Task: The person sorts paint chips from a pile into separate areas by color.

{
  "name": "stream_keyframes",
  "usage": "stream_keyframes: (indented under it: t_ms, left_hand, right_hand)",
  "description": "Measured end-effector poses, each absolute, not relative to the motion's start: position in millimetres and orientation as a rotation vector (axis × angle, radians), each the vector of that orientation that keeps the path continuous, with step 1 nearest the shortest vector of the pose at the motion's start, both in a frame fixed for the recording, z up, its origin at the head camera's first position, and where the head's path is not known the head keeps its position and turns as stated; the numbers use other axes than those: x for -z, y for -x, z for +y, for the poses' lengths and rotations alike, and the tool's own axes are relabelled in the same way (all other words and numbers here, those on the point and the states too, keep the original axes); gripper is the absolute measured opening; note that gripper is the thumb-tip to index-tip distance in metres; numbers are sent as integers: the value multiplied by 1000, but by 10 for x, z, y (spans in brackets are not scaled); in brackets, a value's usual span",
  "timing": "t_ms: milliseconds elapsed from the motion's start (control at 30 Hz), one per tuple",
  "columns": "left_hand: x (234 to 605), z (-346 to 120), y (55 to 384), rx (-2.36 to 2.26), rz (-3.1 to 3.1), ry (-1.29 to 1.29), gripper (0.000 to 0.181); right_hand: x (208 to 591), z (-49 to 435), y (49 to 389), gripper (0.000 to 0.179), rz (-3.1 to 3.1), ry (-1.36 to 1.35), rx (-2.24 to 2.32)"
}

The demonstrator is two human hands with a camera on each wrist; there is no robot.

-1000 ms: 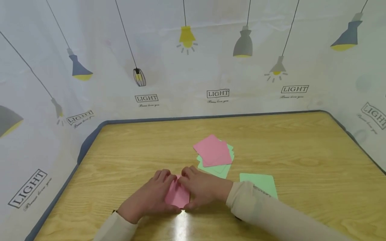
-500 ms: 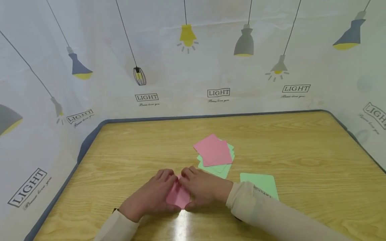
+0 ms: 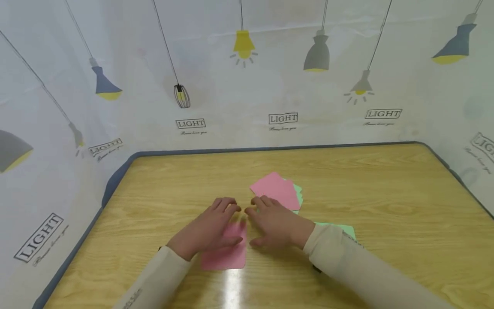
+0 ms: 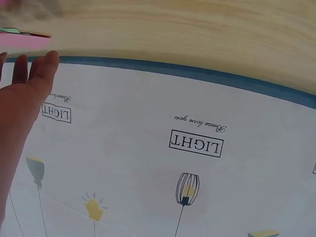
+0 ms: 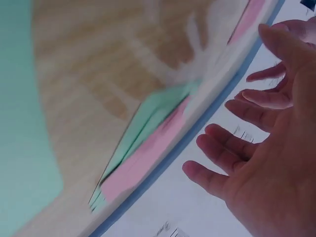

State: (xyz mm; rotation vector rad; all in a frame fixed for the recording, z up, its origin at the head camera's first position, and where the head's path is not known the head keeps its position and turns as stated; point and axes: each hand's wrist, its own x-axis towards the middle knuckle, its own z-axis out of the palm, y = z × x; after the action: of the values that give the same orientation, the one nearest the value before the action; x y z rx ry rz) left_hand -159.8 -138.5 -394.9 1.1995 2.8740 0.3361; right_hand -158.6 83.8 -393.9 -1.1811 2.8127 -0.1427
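Note:
A pink square card (image 3: pixel 225 259) lies on the wooden table in front of me, partly hidden by my left hand (image 3: pixel 208 227). That hand hovers over the card with loosely bent fingers and nothing between them. To the card's right, my right hand (image 3: pixel 279 225) is raised off the table, its relaxed fingers empty. In the right wrist view the right hand's fingers (image 5: pixel 212 180) spread apart. Behind this hand lies a fanned pile of cards, a pink card (image 3: pixel 275 189) on top and green cards (image 3: pixel 299 195) showing beneath.
Another green card (image 3: pixel 335 227) lies at the right, mostly covered by the right sleeve. A blue edge (image 3: pixel 216 151) borders the table (image 3: pixel 173 180) where it meets a white backdrop (image 3: pixel 220 86) printed with lamps.
Both hands have let go of the pink card, lifted and moved forward, the right one also rightward. The card now lies flat and shows more of its surface.

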Motion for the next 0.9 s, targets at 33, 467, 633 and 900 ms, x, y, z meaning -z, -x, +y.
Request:
stream_keyframes:
  t_ms: [33, 467, 633, 900]
  left_hand:
    - [3944, -1341, 1652, -346, 2872, -1214, 66]
    - [3929, -756, 2203, -276, 2801, -1136, 63]
    - [3974, -579, 2353, -214, 2815, -1072, 68]
    - [4019, -455, 2401, -180, 2806, -902, 74]
  right_hand:
    - [3918, 881, 1623, 72, 2833, 1143, 146]
    - [3939, 1333, 2053, 80, 3025, 663, 241]
    - [3996, 1387, 2107, 86, 3048, 590, 220]
    - [4020, 1392, 2128, 77, 3004, 585, 206]
